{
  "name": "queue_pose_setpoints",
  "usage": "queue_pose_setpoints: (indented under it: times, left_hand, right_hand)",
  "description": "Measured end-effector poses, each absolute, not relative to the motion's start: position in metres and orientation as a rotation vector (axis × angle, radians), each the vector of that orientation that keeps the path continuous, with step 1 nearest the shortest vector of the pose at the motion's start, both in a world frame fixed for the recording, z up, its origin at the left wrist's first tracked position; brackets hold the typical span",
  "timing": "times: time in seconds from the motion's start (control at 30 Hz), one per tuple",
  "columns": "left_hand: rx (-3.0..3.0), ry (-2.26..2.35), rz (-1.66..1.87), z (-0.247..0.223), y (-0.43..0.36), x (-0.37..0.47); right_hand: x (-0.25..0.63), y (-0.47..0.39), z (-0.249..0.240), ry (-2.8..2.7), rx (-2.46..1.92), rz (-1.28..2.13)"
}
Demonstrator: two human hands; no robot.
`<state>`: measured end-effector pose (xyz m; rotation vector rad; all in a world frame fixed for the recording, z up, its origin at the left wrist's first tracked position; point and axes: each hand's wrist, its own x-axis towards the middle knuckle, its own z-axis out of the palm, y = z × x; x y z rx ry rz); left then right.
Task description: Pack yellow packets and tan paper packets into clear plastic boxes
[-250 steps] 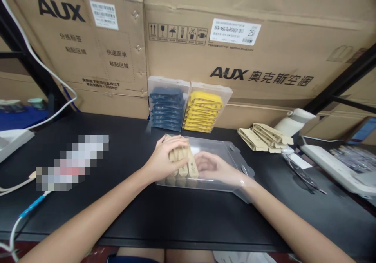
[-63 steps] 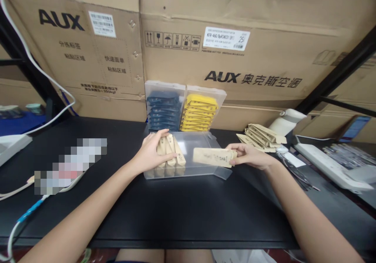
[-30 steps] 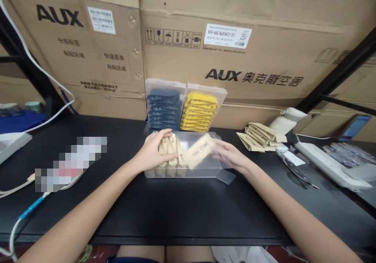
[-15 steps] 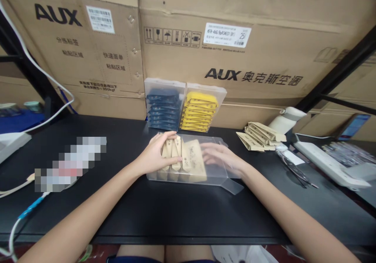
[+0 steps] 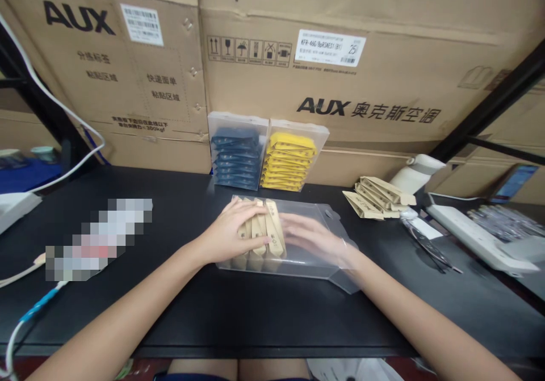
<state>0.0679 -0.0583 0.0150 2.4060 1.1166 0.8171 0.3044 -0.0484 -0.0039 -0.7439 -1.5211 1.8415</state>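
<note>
A clear plastic box [image 5: 313, 264] lies on the black table with its flapped end to the right. Several tan paper packets [image 5: 273, 230] with dark writing lean in a row in its left part. Over the box's left end, my left hand [image 5: 232, 227] grips the box, thumb and fingers spread across the packets. My right hand [image 5: 309, 236] is inside the box through its right end. Its fingers, slightly blurred, are stretched out, the tips at the rightmost packet.
Behind stand two clear boxes, one with blue packets [image 5: 236, 159], one with yellow packets [image 5: 289, 162]. More tan packets [image 5: 377, 199] are piled on the right by a white bottle [image 5: 417, 174], cables [image 5: 430, 250] and a power strip [image 5: 481, 239]. Large cartons [image 5: 255, 91] line the back.
The packet that lay slanted under my right hand now stands against the others at the left. My right hand has moved left and the box has shifted slightly toward me.
</note>
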Motion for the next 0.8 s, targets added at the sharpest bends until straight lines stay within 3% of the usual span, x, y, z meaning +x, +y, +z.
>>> queue_pose_setpoints:
  times: [0.63, 0.8]
  left_hand:
    - [2.603, 0.996, 0.607, 0.026, -0.060, 0.066]
    - [2.564, 1.120, 0.663, 0.024, -0.053, 0.055]
  right_hand:
    - [0.315, -0.043, -0.003, -1.754, -0.950, 1.635]
    - [0.341, -0.021, -0.010, -1.659, -1.139, 1.277]
